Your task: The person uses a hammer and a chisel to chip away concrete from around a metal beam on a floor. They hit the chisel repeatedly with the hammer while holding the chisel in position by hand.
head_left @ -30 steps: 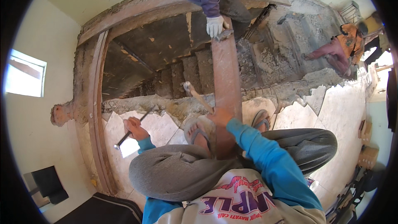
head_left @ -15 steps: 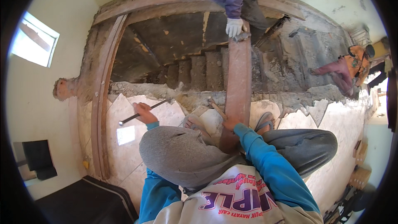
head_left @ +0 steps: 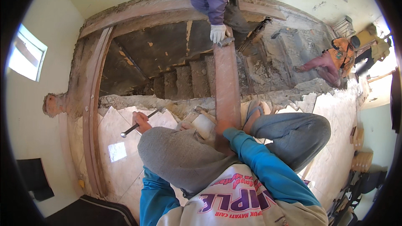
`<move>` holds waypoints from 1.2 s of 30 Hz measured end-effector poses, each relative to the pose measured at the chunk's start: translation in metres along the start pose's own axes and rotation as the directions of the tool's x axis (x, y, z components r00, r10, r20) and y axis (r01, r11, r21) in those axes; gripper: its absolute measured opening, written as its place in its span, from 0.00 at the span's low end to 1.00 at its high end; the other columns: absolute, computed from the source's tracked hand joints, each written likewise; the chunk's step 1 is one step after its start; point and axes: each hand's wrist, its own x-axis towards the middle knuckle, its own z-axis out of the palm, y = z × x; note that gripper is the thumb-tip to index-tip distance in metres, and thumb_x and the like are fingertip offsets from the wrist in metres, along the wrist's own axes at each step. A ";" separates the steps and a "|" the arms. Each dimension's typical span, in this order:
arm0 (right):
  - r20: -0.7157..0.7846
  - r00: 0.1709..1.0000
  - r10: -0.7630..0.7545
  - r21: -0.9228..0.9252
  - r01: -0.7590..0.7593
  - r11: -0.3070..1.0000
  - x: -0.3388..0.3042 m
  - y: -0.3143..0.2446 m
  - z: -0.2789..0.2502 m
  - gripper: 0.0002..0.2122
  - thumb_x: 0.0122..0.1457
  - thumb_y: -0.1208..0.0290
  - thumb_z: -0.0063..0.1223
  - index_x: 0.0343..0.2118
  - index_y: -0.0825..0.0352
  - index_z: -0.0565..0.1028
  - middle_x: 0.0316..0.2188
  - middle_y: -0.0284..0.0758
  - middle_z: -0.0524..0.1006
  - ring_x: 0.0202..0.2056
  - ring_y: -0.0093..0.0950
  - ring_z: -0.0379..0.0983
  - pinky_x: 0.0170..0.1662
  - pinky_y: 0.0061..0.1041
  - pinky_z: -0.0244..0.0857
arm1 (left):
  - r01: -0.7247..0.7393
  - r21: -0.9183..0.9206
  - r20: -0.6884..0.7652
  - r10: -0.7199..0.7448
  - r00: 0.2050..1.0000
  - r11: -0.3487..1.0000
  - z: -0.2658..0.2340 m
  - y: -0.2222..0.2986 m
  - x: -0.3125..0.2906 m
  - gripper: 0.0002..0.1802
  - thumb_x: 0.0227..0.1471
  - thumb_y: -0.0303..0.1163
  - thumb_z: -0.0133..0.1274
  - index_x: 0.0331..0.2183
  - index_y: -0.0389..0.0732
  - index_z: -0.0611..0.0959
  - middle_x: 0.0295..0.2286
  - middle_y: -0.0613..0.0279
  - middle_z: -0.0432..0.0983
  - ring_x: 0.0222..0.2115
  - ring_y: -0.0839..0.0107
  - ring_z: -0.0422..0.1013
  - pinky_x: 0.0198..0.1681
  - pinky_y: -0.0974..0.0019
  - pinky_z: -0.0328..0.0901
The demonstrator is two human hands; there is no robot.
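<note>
My left hand (head_left: 141,121) is closed around a dark metal bar (head_left: 130,130) with a shiny rounded end, above the tiles beside my bent left knee. In my right hand (head_left: 224,126) is a wooden-handled tool (head_left: 206,114); its handle points toward the broken floor edge. This hand rests at the near part of a reddish-brown beam (head_left: 227,83), which spans the floor opening. At the beam's far end, a co-worker's white-gloved hand (head_left: 219,34) is at a small grey metal piece (head_left: 226,41).
Below the opening are dirty stair steps (head_left: 183,79). Another beam (head_left: 95,83) crosses at the left. Jagged tiles (head_left: 125,119) border the broken concrete. A person in orange (head_left: 341,54) sits at the far right. Dark furniture (head_left: 90,211) stands at the lower left.
The view has shifted, so the scene sits further left. The metal bar still sits in my left hand, and my right hand stays by the near part of the beam.
</note>
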 end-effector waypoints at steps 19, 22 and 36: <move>0.006 1.000 0.023 0.047 -0.024 0.999 0.005 -0.010 -0.003 0.21 0.51 0.59 0.53 0.42 0.72 0.73 0.39 0.53 0.74 0.42 0.48 0.71 0.46 0.39 0.64 | -0.024 0.125 0.201 -0.001 0.980 0.992 -0.039 0.004 -0.048 0.28 0.59 0.48 0.37 0.12 0.43 0.60 0.11 0.72 0.52 0.15 0.80 0.48 0.17 0.68 0.42; -0.002 0.997 0.074 0.086 -0.073 0.994 0.010 0.007 -0.005 0.20 0.51 0.59 0.53 0.41 0.72 0.73 0.38 0.53 0.74 0.42 0.49 0.71 0.46 0.40 0.63 | -0.105 0.070 0.300 0.079 0.951 0.992 -0.035 0.002 -0.049 0.24 0.58 0.38 0.41 0.14 0.38 0.61 0.12 0.65 0.51 0.14 0.75 0.50 0.17 0.65 0.46; 0.115 0.992 -0.052 0.098 0.041 0.994 0.041 0.023 0.017 0.21 0.51 0.60 0.53 0.41 0.75 0.71 0.37 0.58 0.73 0.42 0.52 0.69 0.45 0.42 0.63 | -0.294 0.150 0.394 0.215 0.894 0.944 -0.032 0.016 -0.038 0.20 0.55 0.32 0.43 0.14 0.36 0.65 0.12 0.53 0.56 0.14 0.53 0.58 0.18 0.57 0.52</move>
